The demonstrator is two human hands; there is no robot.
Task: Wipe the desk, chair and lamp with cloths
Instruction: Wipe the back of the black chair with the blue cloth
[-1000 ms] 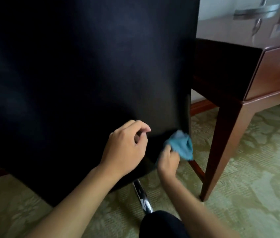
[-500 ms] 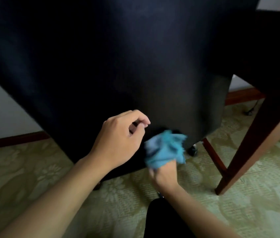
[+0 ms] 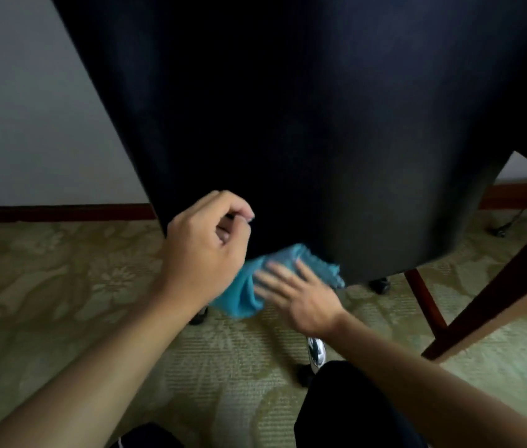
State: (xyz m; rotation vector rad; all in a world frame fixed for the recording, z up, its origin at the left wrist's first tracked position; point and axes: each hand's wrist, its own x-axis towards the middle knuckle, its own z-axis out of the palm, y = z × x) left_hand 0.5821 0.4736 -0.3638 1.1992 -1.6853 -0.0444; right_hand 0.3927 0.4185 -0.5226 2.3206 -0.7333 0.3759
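Note:
The black chair back (image 3: pixel 320 124) fills the upper view, and its lower edge hangs above the carpet. My right hand (image 3: pixel 297 295) lies with spread, fairly straight fingers on a blue cloth (image 3: pixel 239 295), pressing it against the chair's bottom edge; the hand is motion-blurred. My left hand (image 3: pixel 207 247) hovers just left of the cloth in front of the chair back. Its fingers are curled, thumb against the forefinger, with nothing visible in them. The cloth's left part is hidden behind my left hand.
A dark wooden desk leg (image 3: pixel 498 302) slants down at the right. The chair's chrome base arm (image 3: pixel 317 350) and black casters (image 3: pixel 380 284) stand on the patterned green carpet (image 3: pixel 61 302). A wooden baseboard (image 3: pixel 61 213) and a cable (image 3: pixel 507 226) run along the wall.
My right hand has swept the cloth leftward along the chair's bottom edge and now lies flat over it instead of gripping it from below. My left hand has kept its curled pose.

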